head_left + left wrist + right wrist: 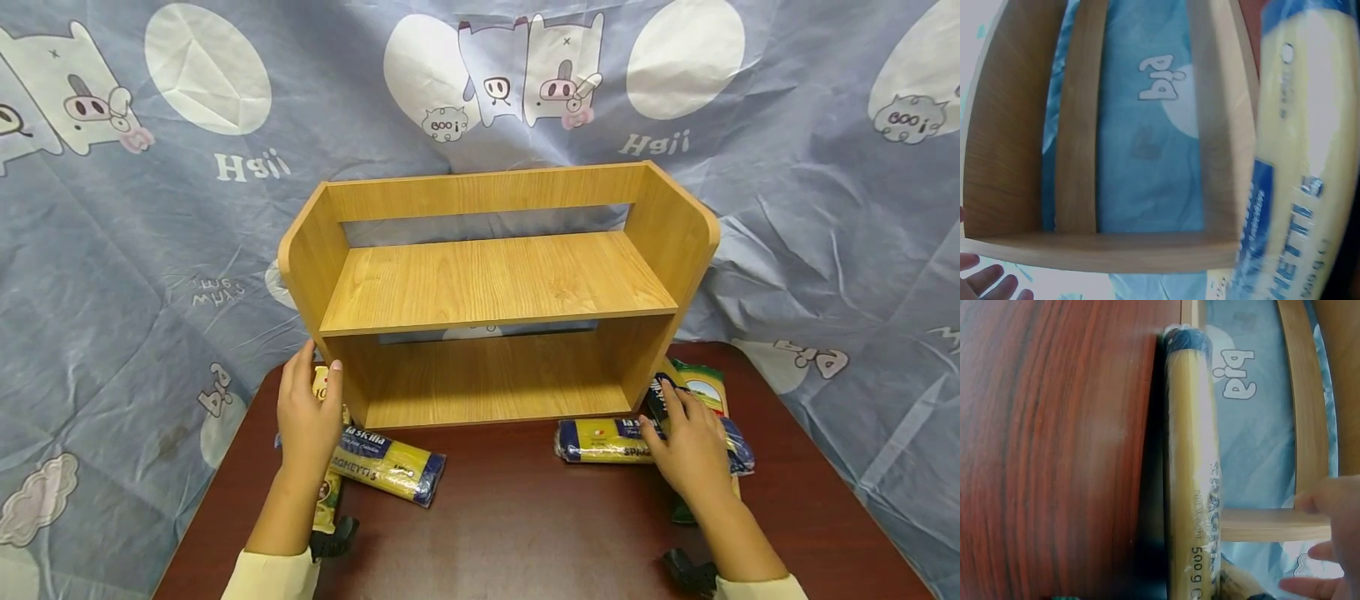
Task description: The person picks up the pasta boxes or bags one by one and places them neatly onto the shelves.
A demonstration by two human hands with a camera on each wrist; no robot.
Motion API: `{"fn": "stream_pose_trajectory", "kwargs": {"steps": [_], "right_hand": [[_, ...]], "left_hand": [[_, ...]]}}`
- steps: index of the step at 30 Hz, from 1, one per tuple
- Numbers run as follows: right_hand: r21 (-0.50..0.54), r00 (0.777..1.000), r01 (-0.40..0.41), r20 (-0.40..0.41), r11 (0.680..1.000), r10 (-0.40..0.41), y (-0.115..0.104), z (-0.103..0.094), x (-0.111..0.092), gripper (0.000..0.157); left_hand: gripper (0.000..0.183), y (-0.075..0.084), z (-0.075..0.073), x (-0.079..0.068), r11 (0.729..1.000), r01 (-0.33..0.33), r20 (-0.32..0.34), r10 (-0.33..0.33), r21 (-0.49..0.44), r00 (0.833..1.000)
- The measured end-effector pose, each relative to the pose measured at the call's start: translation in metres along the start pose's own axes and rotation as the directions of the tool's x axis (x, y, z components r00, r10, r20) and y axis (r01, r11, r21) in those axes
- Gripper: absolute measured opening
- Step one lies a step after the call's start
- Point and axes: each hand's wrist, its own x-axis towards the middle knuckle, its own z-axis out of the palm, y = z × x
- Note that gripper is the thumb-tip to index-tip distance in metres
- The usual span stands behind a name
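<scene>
A small two-tier wooden shelf (480, 283) stands at the back of the table. My left hand (307, 421) is raised at its left side, fingers extended and holding nothing; its fingers (985, 284) show beyond the shelf's edge in the left wrist view. Under that arm lies a yellow and blue spaghetti pack (390, 467), across a yellow packet (326, 500). My right hand (693, 450) has its fingers spread by the shelf's lower right corner. It overlaps another spaghetti pack (603, 442), which lies in front of the shelf, and partly hides a green and yellow bag (705, 383).
The dark red-brown table (510, 517) spreads out in front of the shelf. A blue-grey cloth (817, 208) with cartoon pigs hangs behind and around it. Black straps (333, 537) are on both wrists.
</scene>
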Motion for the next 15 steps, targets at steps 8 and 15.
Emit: {"fn": "stream_pose_trajectory", "kwargs": {"steps": [8,15], "right_hand": [[-0.002,0.983,-0.179,0.038,0.984,0.179,0.02,-0.006,0.003,0.068],[-0.059,0.939,-0.304,0.15,0.951,0.31,0.043,-0.011,0.003,0.076]], "left_hand": [[0.053,0.008,-0.001,0.019,0.978,0.146,0.046,-0.141,-0.148,0.989],[0.05,0.009,-0.001,0.032,0.956,0.199,0.097,-0.181,-0.218,0.979]]}}
